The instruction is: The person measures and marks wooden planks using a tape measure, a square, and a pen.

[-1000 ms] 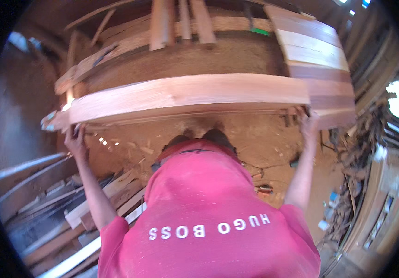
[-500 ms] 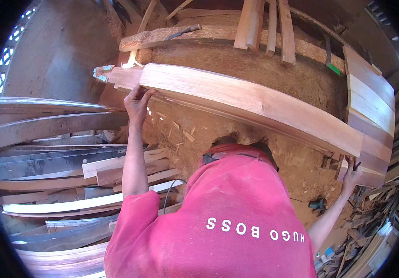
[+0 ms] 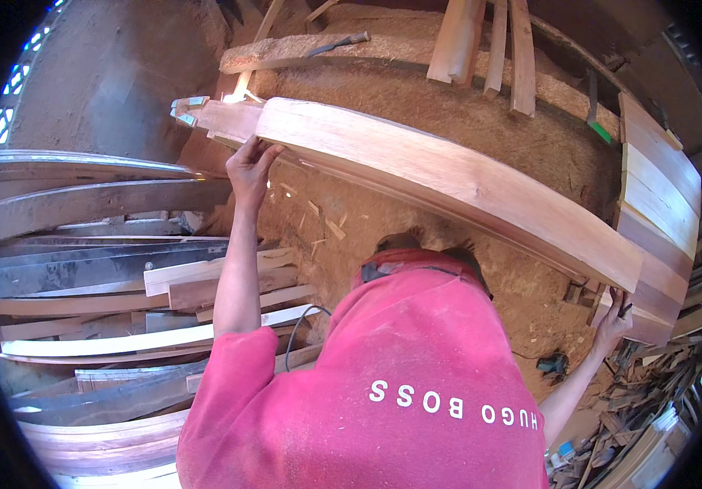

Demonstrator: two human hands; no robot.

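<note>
A long, thick, pale-brown wooden plank [image 3: 449, 179] lies at a slant across the space in front of me, its left end farther off than its right. At the left end my left hand [image 3: 251, 169] is closed, thumb and fingers pinching the near lower edge. My right hand [image 3: 614, 316] is closed at the near corner of the right end, with its fingertips against the wood. A thin dark stick, perhaps a pencil, pokes out between the right fingers. Underneath the plank, more timber shows along its near side.
Joined boards [image 3: 661, 187] stand at the right, under the plank's end. Beyond lies a rough beam [image 3: 286, 55] with a dark tool [image 3: 339, 43] on it and several wooden strips [image 3: 522, 65]. Stacked planks [image 3: 98, 273] fill the left. A dark power tool [image 3: 552, 363] sits on the dusty ground.
The whole view has turned slightly. Both hands keep their places at the plank's two ends, and the plank shows no clear movement against its surroundings.
</note>
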